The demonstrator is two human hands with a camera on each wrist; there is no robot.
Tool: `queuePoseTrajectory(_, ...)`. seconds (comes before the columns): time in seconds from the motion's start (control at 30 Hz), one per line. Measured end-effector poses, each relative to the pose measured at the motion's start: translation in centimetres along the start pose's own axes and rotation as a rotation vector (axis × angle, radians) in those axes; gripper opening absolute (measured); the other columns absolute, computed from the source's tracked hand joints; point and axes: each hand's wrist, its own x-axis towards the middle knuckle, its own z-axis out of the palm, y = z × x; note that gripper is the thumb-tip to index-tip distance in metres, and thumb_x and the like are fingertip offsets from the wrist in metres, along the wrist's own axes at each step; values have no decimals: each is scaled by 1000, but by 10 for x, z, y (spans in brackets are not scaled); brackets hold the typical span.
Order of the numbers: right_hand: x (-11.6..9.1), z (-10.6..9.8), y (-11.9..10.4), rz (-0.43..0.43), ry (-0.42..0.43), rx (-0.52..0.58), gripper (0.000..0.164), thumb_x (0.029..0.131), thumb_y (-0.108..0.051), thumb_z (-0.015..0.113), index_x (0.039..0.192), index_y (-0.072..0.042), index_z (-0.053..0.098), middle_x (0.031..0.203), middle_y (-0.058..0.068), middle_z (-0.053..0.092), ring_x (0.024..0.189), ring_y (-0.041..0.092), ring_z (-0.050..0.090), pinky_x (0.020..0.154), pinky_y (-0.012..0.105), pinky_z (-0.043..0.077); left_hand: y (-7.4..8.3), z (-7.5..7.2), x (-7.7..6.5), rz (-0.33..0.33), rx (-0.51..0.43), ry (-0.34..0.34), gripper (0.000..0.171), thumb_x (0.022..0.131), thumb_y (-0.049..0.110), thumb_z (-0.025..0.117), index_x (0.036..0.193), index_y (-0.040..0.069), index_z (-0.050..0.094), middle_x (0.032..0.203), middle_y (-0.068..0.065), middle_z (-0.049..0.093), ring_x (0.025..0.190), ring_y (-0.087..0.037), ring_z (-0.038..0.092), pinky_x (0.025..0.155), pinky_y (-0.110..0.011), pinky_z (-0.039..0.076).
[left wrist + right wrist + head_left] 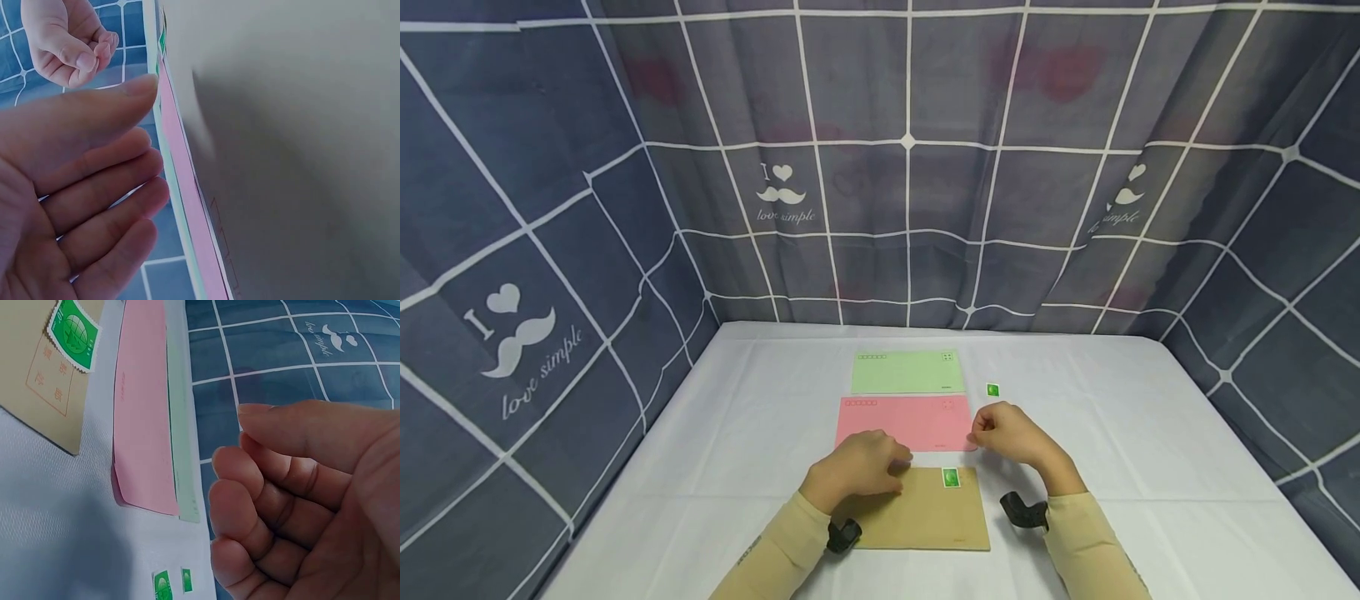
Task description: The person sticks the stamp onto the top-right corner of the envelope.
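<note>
A tan envelope (925, 521) lies nearest the person, with a green stamp (951, 477) near its upper right corner. In the right wrist view this stamp (75, 334) sits askew beside a printed box. My left hand (861, 467) hovers over the envelope's upper left part, fingers loosely bent and nothing between them. Near the right end of a pink envelope (906, 421) is my right hand (1011, 433), its fingers loosely curled and holding nothing visible. Two loose green stamps, a nearer one (162, 585) and a farther one (187, 580), lie on the table by that hand.
Behind the pink envelope lies a light green envelope (906, 372). All three envelopes form a column on the white tablecloth (737, 400). A dark grid-patterned curtain (865, 192) encloses the table at the back and sides.
</note>
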Motion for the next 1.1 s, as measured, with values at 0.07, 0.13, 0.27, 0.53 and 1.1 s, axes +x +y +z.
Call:
queuePoseTrajectory(0.07,0,0,0,-7,4,-10,16,86,-6,69,72,-6,63,67,-1,60,62,13,49,53,24,40,-1,0,0,-8,1,8,28,79,26,84,105,17,77,94,10,74,77,-2,57,75,-21,53)
queuePoseTrajectory(0.13,0,-1,1,-9,8,-18,15,86,-6,68,72,-6,63,66,-2,59,62,13,49,53,24,40,-3,0,0,-18,-7,17,29,79,26,84,106,17,77,94,10,74,78,-2,57,75,-22,54)
queuePoseTrajectory(0.27,0,-1,0,-5,26,-17,15,87,-6,68,72,-7,64,66,-3,57,61,13,49,53,24,40,-6,-1,0,-37,-20,33,29,80,26,83,107,17,76,89,10,71,76,-4,55,70,-22,52)
queuePoseTrajectory(0.53,2,-1,1,10,56,-11,13,88,-6,68,75,-7,66,67,-2,59,63,14,50,53,25,42,-11,-1,-1,-38,-30,86,33,83,26,79,113,13,76,100,4,75,86,-5,63,79,-27,57)
queuePoseTrajectory(1.1,4,-6,2,-33,143,13,7,89,-7,69,83,-3,70,73,-1,62,69,14,53,60,24,45,-34,5,2,-99,-86,133,23,89,21,75,109,12,77,90,4,71,74,-7,54,68,-24,50)
